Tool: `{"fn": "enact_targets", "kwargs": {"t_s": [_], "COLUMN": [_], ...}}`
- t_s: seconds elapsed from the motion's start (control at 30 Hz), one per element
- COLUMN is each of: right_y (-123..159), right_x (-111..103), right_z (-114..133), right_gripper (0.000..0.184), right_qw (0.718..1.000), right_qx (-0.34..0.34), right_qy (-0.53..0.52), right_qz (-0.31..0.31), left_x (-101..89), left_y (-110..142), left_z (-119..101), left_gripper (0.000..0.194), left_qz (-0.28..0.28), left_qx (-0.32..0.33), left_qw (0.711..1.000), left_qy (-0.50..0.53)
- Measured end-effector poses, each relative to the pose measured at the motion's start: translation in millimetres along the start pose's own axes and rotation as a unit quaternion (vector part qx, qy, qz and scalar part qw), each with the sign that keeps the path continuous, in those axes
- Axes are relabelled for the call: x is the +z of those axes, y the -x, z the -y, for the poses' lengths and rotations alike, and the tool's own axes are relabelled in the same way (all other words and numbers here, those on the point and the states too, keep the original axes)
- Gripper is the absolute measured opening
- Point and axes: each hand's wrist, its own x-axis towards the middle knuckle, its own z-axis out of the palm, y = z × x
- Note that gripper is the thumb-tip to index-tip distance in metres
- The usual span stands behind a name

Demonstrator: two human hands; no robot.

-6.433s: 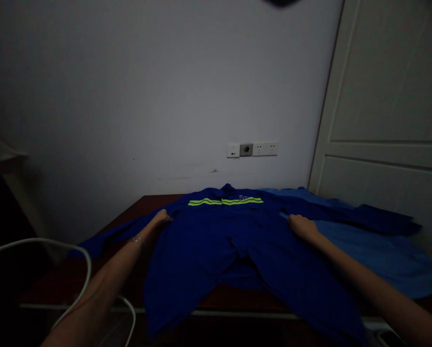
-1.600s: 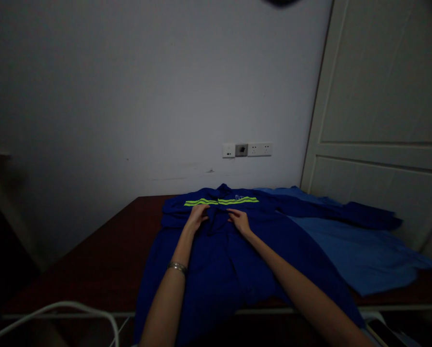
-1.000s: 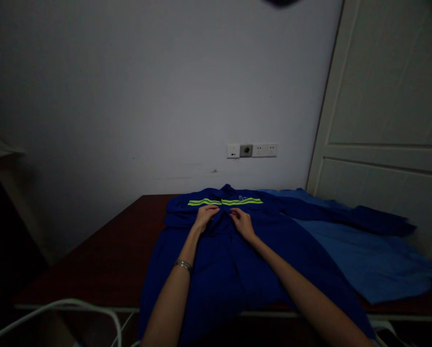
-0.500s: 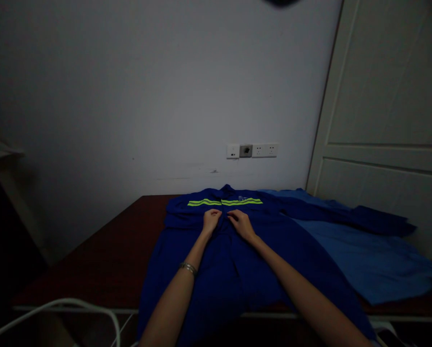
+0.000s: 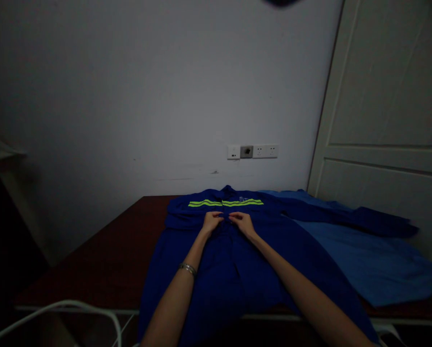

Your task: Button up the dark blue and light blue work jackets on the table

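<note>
A dark blue work coverall (image 5: 274, 250) lies spread on the table, its collar toward the wall and yellow-green reflective strips (image 5: 243, 203) across the chest. My left hand (image 5: 212, 221), below a metal bracelet on the forearm, pinches the front opening just under the strips. Facing it a small gap away, my right hand (image 5: 242, 222) pinches the opposite edge of the same opening. Any fastener between the fingertips is too small and dark to make out. One sleeve (image 5: 364, 219) stretches out to the right.
Beneath the sleeve, a lighter blue cloth (image 5: 364, 262) covers the right side of the dark red table (image 5: 111, 255). Wall sockets (image 5: 259, 151) sit behind the collar. A pale panelled door (image 5: 385, 96) stands at right. A white curved tube (image 5: 67, 302) crosses the lower left.
Both hands keep their place at the front opening, with fingers slightly shifted and fingertips a little flatter. The coverall lies as before.
</note>
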Motion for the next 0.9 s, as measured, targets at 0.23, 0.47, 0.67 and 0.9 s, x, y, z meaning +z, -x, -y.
{"fn": "enact_targets", "kwargs": {"t_s": [0.23, 0.47, 0.67, 0.9], "right_y": [0.8, 3.7, 2.6, 1.3], "right_x": [2.0, 3.1, 2.6, 2.2], "right_z": [1.2, -0.2, -4.2, -3.6], "right_gripper": [0.029, 0.025, 0.025, 0.024], "right_qw": [1.000, 0.997, 0.996, 0.997], "right_qx": [0.008, -0.046, -0.038, -0.015], "right_qy": [-0.013, 0.049, 0.057, 0.065], "right_qz": [0.006, 0.048, 0.055, 0.025], "left_x": [-9.9, -8.9, -9.1, -9.8], "left_y": [0.0, 1.2, 1.7, 2.7], "left_z": [-1.0, -1.5, -2.1, -3.8], "left_gripper": [0.018, 0.027, 0.027, 0.025], "left_qz": [-0.007, -0.019, 0.012, 0.037], "left_qx": [-0.069, -0.092, -0.109, -0.104], "left_qw": [0.993, 0.988, 0.983, 0.979], "left_qy": [0.092, 0.124, 0.148, 0.172]}}
